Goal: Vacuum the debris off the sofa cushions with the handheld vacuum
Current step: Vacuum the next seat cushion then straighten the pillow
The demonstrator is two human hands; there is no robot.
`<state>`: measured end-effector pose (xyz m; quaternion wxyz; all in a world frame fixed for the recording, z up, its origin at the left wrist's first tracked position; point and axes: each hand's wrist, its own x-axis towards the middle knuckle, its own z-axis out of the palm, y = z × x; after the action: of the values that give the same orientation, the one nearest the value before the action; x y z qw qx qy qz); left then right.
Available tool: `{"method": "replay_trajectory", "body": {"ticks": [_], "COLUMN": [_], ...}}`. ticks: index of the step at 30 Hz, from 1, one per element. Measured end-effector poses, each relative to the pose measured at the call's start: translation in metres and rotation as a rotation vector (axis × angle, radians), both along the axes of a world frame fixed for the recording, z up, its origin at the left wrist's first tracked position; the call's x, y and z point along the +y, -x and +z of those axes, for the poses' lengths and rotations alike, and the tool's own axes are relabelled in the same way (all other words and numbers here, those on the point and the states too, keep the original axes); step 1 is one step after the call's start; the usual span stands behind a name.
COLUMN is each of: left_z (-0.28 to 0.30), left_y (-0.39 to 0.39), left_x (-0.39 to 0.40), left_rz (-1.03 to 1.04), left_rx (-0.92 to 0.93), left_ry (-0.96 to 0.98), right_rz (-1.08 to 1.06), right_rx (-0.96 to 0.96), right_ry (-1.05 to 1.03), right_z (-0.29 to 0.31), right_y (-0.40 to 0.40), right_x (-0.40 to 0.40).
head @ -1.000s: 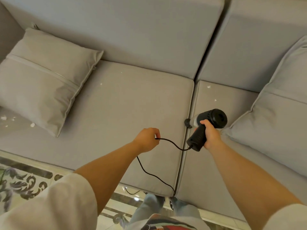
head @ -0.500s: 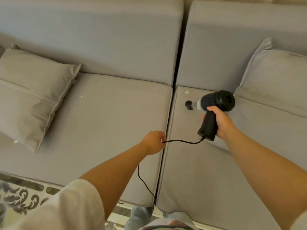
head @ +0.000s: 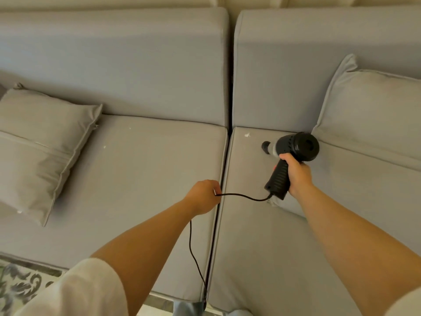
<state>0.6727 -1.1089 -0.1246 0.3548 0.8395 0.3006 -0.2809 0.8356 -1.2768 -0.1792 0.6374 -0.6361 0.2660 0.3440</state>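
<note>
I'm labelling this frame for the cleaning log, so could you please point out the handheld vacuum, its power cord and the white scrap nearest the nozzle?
handheld vacuum [head: 301, 145]: head view, black motor housing.
power cord [head: 245, 196]: head view, span between the hands.
white scrap [head: 247, 134]: head view, middle of the fleck.

Bare forearms, short white sleeves [head: 75, 290], blue jeans [head: 186, 309].

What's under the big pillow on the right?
The right pillow lies on the seat cushion, behind the vacuum. Any crumbs beneath it are covered, so I cannot tell.
</note>
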Motion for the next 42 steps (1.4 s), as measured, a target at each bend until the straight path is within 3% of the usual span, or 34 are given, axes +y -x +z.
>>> {"method": "replay_trajectory", "body": {"ticks": [9, 12, 19, 26, 30, 36, 42], "left_z": [-0.001, -0.002, -0.003, 0.004, 0.008, 0.014, 0.022], "left_y": [0.015, 0.012, 0.016, 0.033, 0.044, 0.053, 0.066], "left_x": [0.009, 0.023, 0.033, 0.025, 0.021, 0.017, 0.011], "left_rz": [0.089, 0.108, 0.184, 0.044, 0.063, 0.121, 0.061], "left_rx": [-0.014, -0.001, 0.005, 0.225, 0.287, 0.29, 0.3], "left_ry": [-0.019, -0.017, -0.016, 0.03, 0.067, 0.126, 0.113], "right_rz": [-0.032, 0.061, 0.262, 0.394, 0.346, 0.132, 0.323], "right_rx": [0.05, 0.062, 0.041, -0.061, -0.109, -0.163, -0.011], "right_ry": [-0.138, -0.169, 0.037, 0.17, 0.256, 0.208, 0.156], "right_z": [0.001, 0.001, -0.003, -0.004, -0.009, -0.008, -0.001], "right_y": [-0.019, -0.03, -0.029, -0.02, -0.014, -0.013, -0.005], "right_x": [0.025, 0.046, 0.08, 0.081, 0.068, 0.056, 0.04]}}
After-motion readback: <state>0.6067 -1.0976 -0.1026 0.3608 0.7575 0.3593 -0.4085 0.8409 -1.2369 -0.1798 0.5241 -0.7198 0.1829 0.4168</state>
